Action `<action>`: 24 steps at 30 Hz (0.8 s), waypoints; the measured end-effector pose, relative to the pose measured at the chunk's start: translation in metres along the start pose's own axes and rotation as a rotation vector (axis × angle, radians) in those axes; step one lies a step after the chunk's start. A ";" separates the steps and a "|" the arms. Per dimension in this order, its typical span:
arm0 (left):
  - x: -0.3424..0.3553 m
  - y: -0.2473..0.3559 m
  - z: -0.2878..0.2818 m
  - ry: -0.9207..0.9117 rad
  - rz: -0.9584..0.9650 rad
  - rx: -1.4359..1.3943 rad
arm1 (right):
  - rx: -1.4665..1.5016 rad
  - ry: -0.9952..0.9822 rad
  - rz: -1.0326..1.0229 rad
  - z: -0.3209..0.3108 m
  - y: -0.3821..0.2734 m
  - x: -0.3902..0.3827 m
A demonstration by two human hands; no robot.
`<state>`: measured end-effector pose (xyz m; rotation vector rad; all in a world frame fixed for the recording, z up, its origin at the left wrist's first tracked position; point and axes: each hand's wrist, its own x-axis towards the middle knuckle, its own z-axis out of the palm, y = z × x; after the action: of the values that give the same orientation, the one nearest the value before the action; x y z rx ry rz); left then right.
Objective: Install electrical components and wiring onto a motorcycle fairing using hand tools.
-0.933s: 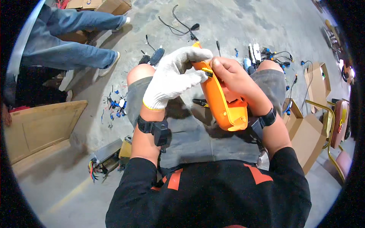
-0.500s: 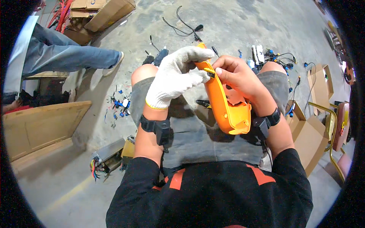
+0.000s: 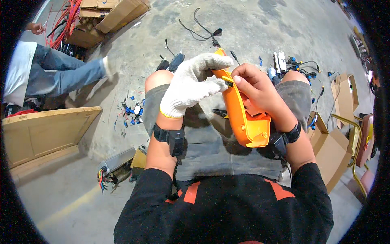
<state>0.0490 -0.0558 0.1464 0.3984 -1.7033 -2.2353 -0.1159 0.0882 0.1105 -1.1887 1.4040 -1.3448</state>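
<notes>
Between my knees I hold a curved orange plastic shell (image 3: 239,118), tilted, its hollow side toward the right. My left hand (image 3: 187,83), in a white knit glove with a yellow cuff edge, is closed on the shell's far part, thumb against its left side. A small black piece (image 3: 229,83) sits at the shell's edge by that thumb. Bare, my right hand (image 3: 256,87) grips the shell's right edge, thumb and fingers pinched beside the black piece; its fingertips are partly hidden. Below, a dark hand tool (image 3: 219,112) with a yellow part lies between my legs.
Cables and blue connectors (image 3: 132,114) lie left of my knees, others at right. A metal box with wires (image 3: 115,162) is near my left elbow. A wooden panel (image 3: 48,132), a person's legs (image 3: 67,67), open cardboard boxes (image 3: 329,152) and a chair frame (image 3: 357,138) surround me.
Both hands keep their hold on the orange shell, with little movement. The person at left has stepped farther left. The whole view has shifted slightly.
</notes>
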 end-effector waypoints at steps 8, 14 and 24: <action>0.002 -0.001 0.001 -0.027 -0.010 0.019 | -0.343 0.040 -0.242 0.000 0.001 0.005; 0.002 -0.005 0.001 -0.044 0.006 0.106 | -0.318 -0.045 -0.056 -0.003 -0.014 0.004; 0.003 -0.003 0.007 -0.053 0.054 0.116 | -0.055 -0.065 0.129 0.003 -0.007 0.001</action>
<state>0.0435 -0.0498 0.1453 0.3177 -1.8537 -2.1340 -0.1129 0.0868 0.1174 -1.1467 1.4533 -1.1756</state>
